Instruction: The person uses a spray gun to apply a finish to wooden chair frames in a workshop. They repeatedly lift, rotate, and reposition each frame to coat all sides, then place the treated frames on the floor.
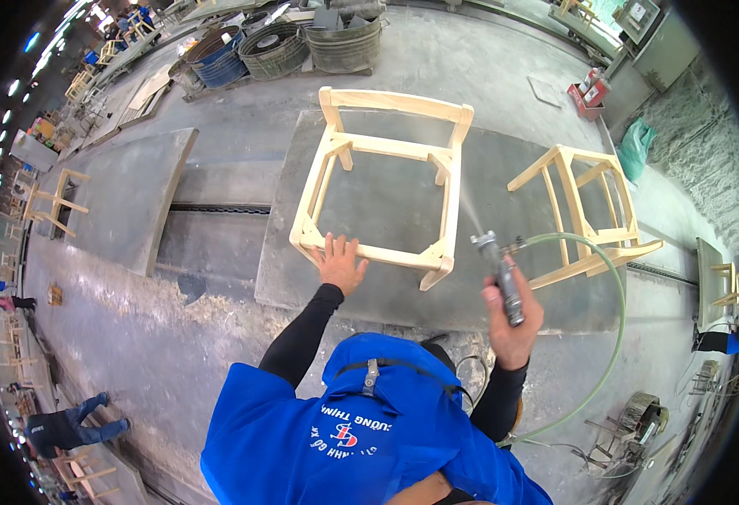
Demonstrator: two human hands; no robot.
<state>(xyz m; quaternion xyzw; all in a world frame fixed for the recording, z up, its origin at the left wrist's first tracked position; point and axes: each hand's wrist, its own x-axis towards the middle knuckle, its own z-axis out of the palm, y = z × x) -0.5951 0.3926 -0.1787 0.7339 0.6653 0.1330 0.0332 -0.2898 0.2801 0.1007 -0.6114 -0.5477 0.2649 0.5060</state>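
Observation:
A pale wooden chair frame (pixel 393 149) with no seat panel stands on a grey board (pixel 369 307) in front of me. My left hand (pixel 340 268) is closed over its near rail, close to the left corner, with the fingers on top. In my right hand (pixel 517 328) is a metal spray gun (pixel 497 269), pointed away from me beside the chair's right side. A thin mist leaves its nozzle toward the frame. A green hose (pixel 618 328) loops from the gun down along my right side. Right of it, a second chair frame (pixel 588 210) lies tipped over.
Large round tubs (pixel 344 46) stand at the far side. A red crate (pixel 584 101) and a green bag (pixel 636 147) sit far right. Another board (pixel 129 194) with a chair frame (pixel 58 202) is at left. A person (pixel 70 425) bends at lower left.

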